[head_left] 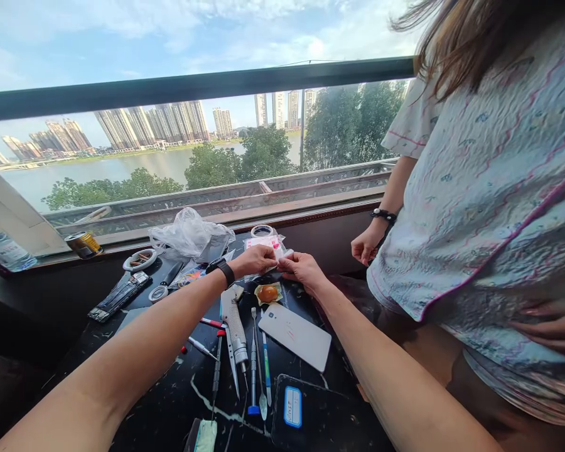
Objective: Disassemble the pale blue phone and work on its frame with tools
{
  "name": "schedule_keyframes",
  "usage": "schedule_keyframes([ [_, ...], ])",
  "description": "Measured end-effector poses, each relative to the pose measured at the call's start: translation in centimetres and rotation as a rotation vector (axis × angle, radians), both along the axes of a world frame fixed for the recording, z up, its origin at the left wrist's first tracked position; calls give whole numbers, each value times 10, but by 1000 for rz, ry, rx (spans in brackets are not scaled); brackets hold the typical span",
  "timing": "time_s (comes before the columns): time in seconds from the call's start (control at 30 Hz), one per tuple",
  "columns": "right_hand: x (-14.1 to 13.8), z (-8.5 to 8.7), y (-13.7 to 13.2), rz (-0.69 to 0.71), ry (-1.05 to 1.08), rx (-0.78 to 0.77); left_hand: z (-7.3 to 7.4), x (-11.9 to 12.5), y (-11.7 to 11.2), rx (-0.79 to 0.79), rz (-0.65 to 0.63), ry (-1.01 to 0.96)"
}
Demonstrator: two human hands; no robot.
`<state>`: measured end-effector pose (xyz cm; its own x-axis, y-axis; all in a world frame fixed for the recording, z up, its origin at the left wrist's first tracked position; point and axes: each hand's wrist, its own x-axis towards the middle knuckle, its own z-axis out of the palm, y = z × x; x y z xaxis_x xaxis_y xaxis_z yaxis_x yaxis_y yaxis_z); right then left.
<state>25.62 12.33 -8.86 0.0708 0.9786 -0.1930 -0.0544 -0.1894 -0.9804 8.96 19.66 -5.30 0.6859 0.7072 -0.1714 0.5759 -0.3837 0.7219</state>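
My left hand (258, 260), with a black watch on the wrist, and my right hand (304, 271) meet at the far side of the black table. Both have their fingertips pinched on a clear plastic bag (287, 253) with white and red showing in it; its exact contents I cannot make out. Just below the hands a round, shiny orange-brown piece of food (268, 292) rests on a pale paper. A white phone or phone back cover (295, 336) lies nearer, beside several slim tools, among them a screwdriver (253, 364) and tweezers (232, 351).
Behind my hands stands a roll of tape (262, 231). A crumpled clear bag (188, 233), an opened phone (120, 296) and a white ring-shaped dish (140, 259) lie left. A dark phone part (329, 414) is in front. Another person (489, 188) stands close on the right; a window ledge runs behind.
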Motion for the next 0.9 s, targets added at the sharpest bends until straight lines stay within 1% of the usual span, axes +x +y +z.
schedule_keyframes([
  [0.2,-1,0,-2,8,-49,17,-3,1,-3,43,5,31],
  [0.33,-6,0,0,-12,-126,-3,-8,2,-8,128,22,65],
  [0.47,-11,-4,6,-54,-205,-24,-12,3,-12,198,36,71],
  [0.63,-10,-8,11,-62,-241,-41,-16,2,-11,165,74,44],
  [0.77,-9,-7,10,-37,-219,-49,-20,1,-10,112,96,17],
  [0.9,-8,-5,7,-28,-193,-55,-21,2,-11,124,97,18],
])
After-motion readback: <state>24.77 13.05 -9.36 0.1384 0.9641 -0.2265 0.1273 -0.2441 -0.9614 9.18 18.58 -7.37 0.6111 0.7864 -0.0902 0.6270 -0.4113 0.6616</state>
